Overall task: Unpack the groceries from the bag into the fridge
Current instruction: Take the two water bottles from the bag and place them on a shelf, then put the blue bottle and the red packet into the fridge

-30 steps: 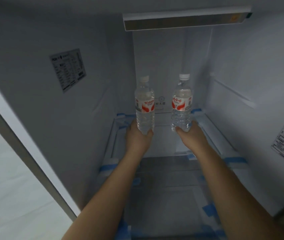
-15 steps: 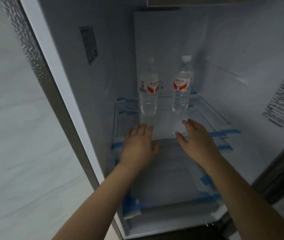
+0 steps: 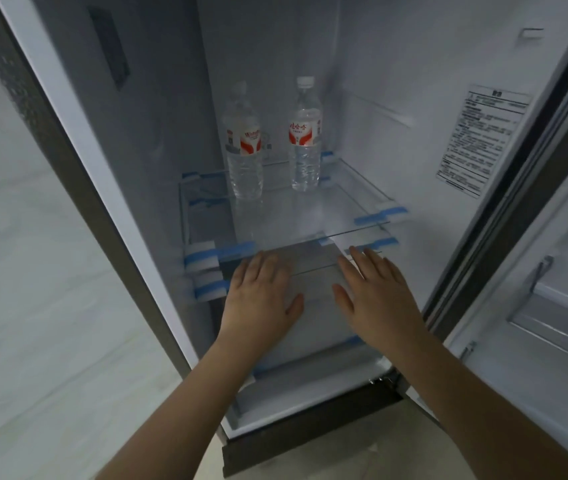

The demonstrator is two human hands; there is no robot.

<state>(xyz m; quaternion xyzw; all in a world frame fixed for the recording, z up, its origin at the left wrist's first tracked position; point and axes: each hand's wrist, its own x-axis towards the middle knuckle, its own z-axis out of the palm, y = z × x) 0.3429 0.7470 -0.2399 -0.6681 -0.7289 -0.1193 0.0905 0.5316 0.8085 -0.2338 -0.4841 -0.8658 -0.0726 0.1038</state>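
Two clear plastic water bottles with red-and-white labels stood upright on the glass shelf point(image 3: 310, 216) inside the open white fridge point(image 3: 396, 98), side by side but apart, toward the back of the shelf. The left clear plastic water bottle point(image 3: 244, 157) sat at about 11 o'clock from the middle of the shelf, its cap blurred against the back wall; the right clear plastic water bottle with a white cap point(image 3: 305, 147) sat at about 1 o'clock and slightly farther back. Neither bottle was touched by a hand. The left hand point(image 3: 261, 299) hung in front of the shelf's front edge, at about 6 o'clock from the left bottle, palm down with fingers straight and close together, holding nothing. The right hand point(image 3: 376, 299) hovered just beside it at 3 o'clock, also flat and empty, fingers slightly spread and pointing toward 11 o'clock. Strips of blue tape point(image 3: 381, 214) marked the corners of the shelf and of the lower shelves beneath. A white printed label point(image 3: 483, 140) was stuck on the fridge's right inner wall, at 3 o'clock from the bottles, and the open fridge door point(image 3: 552, 306) with its bin stood at the far right.
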